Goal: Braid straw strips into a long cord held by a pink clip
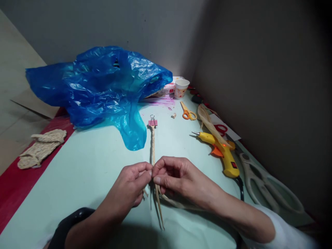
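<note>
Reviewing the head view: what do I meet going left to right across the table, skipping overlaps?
Woven slipper, left hand, braid, paper cup, glue gun, large scissors.

A blue bag (pixel 103 88) partly hides what may be a tissue pack (pixel 170 89) beside a paper cup (pixel 181 91).

My fingers (pixel 167 181) hide the middle of the braided cord (pixel 153 145), so its weave there cannot be seen. Beyond the cord, a blue bag (pixel 103 90) covers part of a box (pixel 169 90) whose print is too small to read. Right of the cord, my blurred sleeve (pixel 280 224) runs off the bottom edge.
</note>
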`<act>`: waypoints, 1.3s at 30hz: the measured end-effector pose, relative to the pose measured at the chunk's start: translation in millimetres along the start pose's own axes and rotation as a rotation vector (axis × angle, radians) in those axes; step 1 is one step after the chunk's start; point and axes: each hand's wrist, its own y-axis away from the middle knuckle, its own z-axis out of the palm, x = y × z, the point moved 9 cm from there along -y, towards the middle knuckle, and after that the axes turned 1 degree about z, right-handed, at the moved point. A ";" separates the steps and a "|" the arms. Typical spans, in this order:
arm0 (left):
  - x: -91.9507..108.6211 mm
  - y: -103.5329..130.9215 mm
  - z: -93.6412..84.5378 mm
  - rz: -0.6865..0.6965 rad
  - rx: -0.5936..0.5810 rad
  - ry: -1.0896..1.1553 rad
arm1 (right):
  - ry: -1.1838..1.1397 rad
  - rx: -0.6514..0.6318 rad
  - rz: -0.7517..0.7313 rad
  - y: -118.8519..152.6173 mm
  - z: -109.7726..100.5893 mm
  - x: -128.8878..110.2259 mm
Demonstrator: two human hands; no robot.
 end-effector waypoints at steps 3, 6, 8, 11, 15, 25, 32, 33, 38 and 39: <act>-2.6 1.1 2.9 -0.020 0.018 0.037 | 0.109 0.081 0.009 2.1 -3.8 1.0; -3.2 1.4 2.0 -0.022 0.061 -0.003 | 0.128 0.145 0.015 5.7 -7.0 2.5; -2.1 0.6 1.0 -0.003 0.071 -0.072 | 0.139 0.178 0.008 7.6 -8.5 4.1; 0.6 -0.7 0.1 0.037 0.064 -0.140 | 0.196 0.214 -0.014 9.4 -8.5 6.4; 4.7 0.1 2.9 0.078 0.019 -0.121 | 0.360 0.217 -0.108 12.6 -1.6 1.8; 7.2 0.4 6.3 0.065 -0.018 -0.046 | 0.737 0.215 -0.150 12.5 -0.9 -8.1; 10.9 1.0 4.4 0.103 -0.006 -0.081 | 0.832 0.170 -0.163 13.1 -2.8 -21.2; 10.6 1.1 3.4 0.103 -0.003 -0.080 | 0.830 0.181 -0.172 13.6 -6.4 -24.4; 8.3 2.3 -2.5 0.081 0.012 -0.070 | 0.702 0.220 -0.190 11.0 -26.0 -30.9; 8.5 2.6 -4.0 0.082 0.021 -0.086 | 0.612 0.146 -0.156 7.8 -22.3 -24.5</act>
